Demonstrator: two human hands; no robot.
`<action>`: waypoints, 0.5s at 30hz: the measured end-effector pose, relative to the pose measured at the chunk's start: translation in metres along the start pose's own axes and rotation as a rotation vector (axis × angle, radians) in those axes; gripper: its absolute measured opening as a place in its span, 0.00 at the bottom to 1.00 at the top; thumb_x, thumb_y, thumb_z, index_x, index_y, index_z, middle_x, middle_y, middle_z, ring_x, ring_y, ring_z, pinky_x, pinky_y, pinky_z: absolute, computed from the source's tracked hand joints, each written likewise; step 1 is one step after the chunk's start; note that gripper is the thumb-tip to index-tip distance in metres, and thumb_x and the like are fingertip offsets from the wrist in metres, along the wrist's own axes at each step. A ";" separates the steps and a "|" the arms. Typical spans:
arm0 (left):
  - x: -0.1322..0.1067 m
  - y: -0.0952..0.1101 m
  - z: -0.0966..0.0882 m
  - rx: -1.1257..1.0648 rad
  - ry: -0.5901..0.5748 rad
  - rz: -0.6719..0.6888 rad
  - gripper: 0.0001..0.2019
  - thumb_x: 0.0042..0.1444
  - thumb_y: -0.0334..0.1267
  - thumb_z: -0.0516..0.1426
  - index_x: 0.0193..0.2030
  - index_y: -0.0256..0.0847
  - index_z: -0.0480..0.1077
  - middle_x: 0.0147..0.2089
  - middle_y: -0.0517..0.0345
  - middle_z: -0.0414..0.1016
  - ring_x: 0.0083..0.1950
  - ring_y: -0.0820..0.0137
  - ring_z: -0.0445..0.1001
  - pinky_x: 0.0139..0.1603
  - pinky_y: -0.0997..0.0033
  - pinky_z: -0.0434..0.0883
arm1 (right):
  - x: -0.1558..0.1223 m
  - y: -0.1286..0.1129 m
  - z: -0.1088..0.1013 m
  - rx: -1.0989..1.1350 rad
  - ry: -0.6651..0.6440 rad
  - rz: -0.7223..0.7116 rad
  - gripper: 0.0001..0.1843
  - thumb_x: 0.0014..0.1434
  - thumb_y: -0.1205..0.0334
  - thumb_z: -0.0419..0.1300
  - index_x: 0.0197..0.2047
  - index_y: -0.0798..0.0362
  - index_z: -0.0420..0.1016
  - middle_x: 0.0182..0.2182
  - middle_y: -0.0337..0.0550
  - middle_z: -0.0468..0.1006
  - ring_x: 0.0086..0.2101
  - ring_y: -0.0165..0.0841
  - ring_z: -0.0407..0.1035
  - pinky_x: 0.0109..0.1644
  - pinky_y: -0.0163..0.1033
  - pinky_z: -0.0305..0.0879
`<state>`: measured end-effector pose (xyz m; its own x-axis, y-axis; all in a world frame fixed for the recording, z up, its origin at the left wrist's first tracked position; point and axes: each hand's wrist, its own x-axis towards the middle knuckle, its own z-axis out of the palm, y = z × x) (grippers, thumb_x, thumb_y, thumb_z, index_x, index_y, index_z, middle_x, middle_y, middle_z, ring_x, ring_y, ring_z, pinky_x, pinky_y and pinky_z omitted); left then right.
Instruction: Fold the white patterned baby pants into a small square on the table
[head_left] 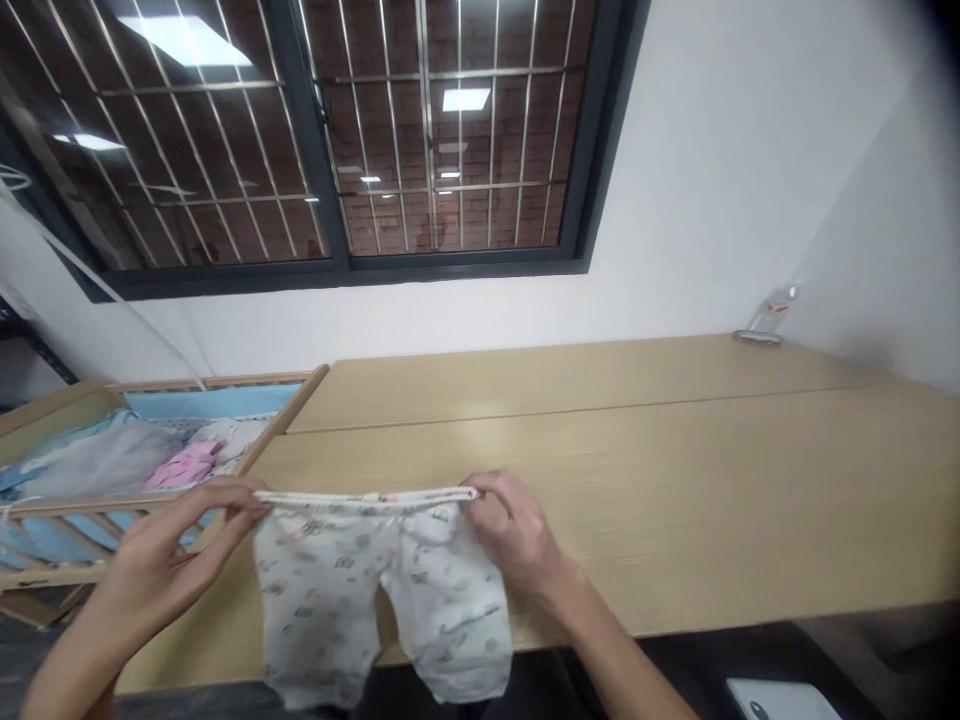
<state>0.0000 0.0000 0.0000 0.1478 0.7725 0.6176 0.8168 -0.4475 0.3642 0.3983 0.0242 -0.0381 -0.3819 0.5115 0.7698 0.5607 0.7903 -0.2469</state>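
A small pair of white baby pants (322, 590) with a tiny coloured print hangs between my two hands, its waistband stretched level and its legs dangling over the table's front edge. My left hand (176, 545) pinches the left end of the waistband between thumb and fingers. At the other end, my right hand (517, 530) is closed around the waistband corner. Behind and under the pants lies the light wooden table (675, 500).
On the left stands a wooden crib (97, 510) with blue lining, holding pink cloth (187, 465) and pale bedding. A clear bottle (772, 310) is at the table's far right corner. A white device (780, 698) shows at the bottom right. A barred window (450, 130) is above.
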 end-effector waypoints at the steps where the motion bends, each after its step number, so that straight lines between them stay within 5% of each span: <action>1: 0.014 0.005 0.014 -0.038 -0.019 0.026 0.12 0.61 0.51 0.59 0.44 0.46 0.73 0.46 0.56 0.80 0.49 0.63 0.77 0.43 0.73 0.74 | 0.004 0.010 -0.006 -0.065 -0.011 -0.021 0.13 0.70 0.67 0.50 0.49 0.50 0.75 0.44 0.48 0.77 0.43 0.37 0.71 0.48 0.43 0.68; 6: 0.060 0.016 0.092 -0.134 -0.228 -0.030 0.16 0.65 0.51 0.51 0.43 0.43 0.73 0.42 0.55 0.79 0.40 0.66 0.75 0.43 0.70 0.71 | 0.011 0.065 -0.005 -0.163 -0.184 0.037 0.18 0.63 0.77 0.49 0.49 0.52 0.73 0.46 0.50 0.76 0.46 0.38 0.70 0.51 0.43 0.67; 12: 0.070 -0.005 0.174 -0.063 -0.406 -0.235 0.16 0.63 0.45 0.52 0.54 0.43 0.72 0.44 0.55 0.80 0.43 0.65 0.77 0.41 0.69 0.68 | -0.005 0.126 0.032 -0.099 -0.454 0.173 0.18 0.59 0.78 0.53 0.48 0.52 0.74 0.43 0.48 0.76 0.43 0.38 0.69 0.51 0.41 0.65; 15: 0.073 -0.015 0.204 -0.010 -0.415 -0.260 0.12 0.64 0.42 0.53 0.47 0.42 0.75 0.42 0.53 0.81 0.44 0.63 0.77 0.40 0.69 0.66 | -0.013 0.151 0.052 -0.034 -0.491 0.253 0.16 0.64 0.75 0.51 0.51 0.53 0.73 0.44 0.49 0.76 0.45 0.37 0.69 0.51 0.40 0.64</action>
<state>0.1120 0.1553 -0.1026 0.1507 0.9728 0.1758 0.8512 -0.2181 0.4774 0.4493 0.1546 -0.1158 -0.5256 0.7874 0.3221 0.6994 0.6155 -0.3633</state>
